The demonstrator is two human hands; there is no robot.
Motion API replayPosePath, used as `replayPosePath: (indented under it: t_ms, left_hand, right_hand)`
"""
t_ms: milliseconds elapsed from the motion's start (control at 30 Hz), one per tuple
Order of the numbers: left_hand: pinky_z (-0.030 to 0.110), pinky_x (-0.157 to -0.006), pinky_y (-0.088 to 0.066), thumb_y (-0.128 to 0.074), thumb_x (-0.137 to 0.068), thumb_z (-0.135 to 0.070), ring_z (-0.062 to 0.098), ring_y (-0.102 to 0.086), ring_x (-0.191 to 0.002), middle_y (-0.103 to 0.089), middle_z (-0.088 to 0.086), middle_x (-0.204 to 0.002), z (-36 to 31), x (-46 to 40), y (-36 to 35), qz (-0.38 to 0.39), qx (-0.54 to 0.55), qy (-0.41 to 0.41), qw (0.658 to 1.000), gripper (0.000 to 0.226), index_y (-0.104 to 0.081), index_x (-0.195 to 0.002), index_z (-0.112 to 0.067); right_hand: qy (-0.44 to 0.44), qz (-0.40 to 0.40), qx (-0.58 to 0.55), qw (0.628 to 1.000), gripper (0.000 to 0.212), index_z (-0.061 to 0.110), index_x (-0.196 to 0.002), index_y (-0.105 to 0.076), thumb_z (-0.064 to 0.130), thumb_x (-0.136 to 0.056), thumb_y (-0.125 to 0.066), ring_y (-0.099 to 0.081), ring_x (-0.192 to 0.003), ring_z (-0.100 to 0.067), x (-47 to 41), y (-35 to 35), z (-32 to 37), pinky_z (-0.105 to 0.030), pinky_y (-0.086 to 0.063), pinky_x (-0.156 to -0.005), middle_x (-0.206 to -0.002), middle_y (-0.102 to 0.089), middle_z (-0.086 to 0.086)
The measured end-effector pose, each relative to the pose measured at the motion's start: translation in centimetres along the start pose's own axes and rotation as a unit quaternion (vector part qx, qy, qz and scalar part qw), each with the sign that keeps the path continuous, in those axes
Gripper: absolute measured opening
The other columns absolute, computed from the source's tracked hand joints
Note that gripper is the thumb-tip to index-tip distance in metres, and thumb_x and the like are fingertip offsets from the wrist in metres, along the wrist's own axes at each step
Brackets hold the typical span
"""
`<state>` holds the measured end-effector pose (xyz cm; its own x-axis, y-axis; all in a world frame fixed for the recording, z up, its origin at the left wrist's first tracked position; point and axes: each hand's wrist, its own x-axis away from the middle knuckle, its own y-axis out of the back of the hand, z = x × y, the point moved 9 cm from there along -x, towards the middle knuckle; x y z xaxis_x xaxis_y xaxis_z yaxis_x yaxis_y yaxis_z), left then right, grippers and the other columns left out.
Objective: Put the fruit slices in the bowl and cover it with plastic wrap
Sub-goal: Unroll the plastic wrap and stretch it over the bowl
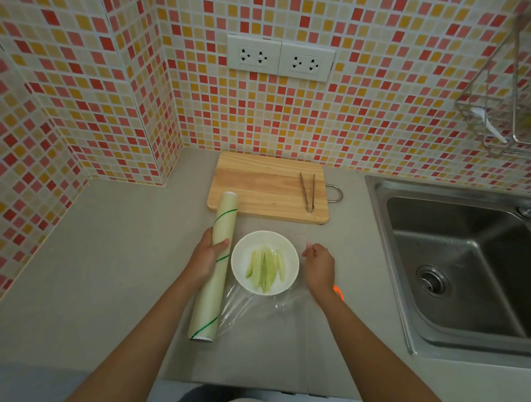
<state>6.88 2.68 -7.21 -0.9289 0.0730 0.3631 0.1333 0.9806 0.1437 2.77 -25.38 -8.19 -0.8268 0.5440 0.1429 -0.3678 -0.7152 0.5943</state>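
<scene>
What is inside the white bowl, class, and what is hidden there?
Pale green fruit slices lie inside the bowl, side by side. The bowl's floor beneath them is covered. Film seems stretched above, though that is hard to confirm.

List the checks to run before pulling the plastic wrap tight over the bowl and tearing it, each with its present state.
1. Fruit slices all in the bowl: ok; cutting board holds only tongs.
2. Left hand grips the wrap roll: ok.
3. Right hand pinches the sheet's free edge: cannot tell, film too clear.
4. Film spans the whole rim: cannot tell.
5. Film smooth: not ok, crumpled film at the near side.
</scene>
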Motion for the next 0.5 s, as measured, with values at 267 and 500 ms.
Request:
replayPosePath:
  t_ms: [267,500]
  left_hand:
    - [0.051,-0.104,-0.043,-0.054,-0.094,-0.02,0.032,-0.056,-0.118,-0.057,0.012,-0.13,0.2,0.1,-0.3,-0.004,0.01,0.009,1.0,0.047,-0.041,-0.138,-0.013]
    - [0.055,-0.1,-0.045,-0.055,-0.094,-0.018,0.033,-0.059,-0.11,-0.059,0.016,-0.127,0.5,0.0,-0.4,-0.002,0.039,0.022,0.999,0.041,-0.044,-0.134,-0.014]
  right_hand:
    - [-0.001,0.049,0.023,0.999,0.042,0.01,-0.058,-0.039,0.024,-0.098,-0.043,-0.043,-0.063,-0.022,0.3,-1.8,-0.2,-0.031,-0.027,-0.053,-0.056,-0.045,-0.002]
    - [-0.209,0.16,-0.18,0.948,0.04,0.012,-0.044,-0.058,0.02,-0.083,-0.056,-0.042,-0.03,-0.02,0.9,-3.1,-2.6,-0.023,-0.028,-0.04,-0.036,-0.048,-0.006]
